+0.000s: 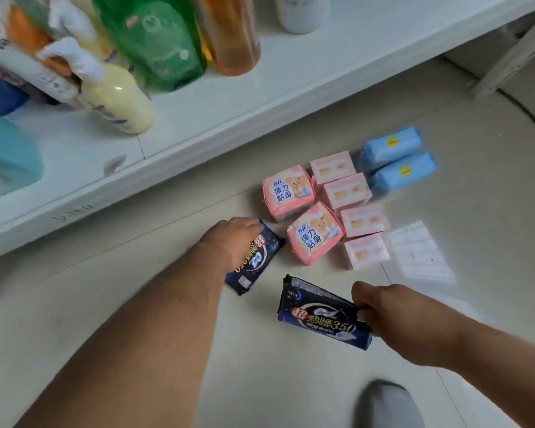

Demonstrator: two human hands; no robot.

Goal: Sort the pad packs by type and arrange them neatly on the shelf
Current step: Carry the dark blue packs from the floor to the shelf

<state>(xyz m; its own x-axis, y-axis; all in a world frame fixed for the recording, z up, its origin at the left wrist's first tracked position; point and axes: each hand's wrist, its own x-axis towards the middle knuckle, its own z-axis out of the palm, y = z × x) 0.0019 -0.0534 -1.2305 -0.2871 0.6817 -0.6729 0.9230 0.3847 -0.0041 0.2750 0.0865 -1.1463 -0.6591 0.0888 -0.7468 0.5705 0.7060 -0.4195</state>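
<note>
1. Head view: left hand, centre frame, closed over a dark pack on the floor.
2. Right hand, lower right, pinches a second dark pack by its end.
3. Pink packs and blue packs lie right of centre; shelf across the top.

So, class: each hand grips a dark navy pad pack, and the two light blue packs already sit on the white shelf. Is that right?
Not quite. The head view shows the left hand and right hand each gripping a dark navy pad pack, but the two light blue packs lie on the floor, not on the white shelf.
</note>
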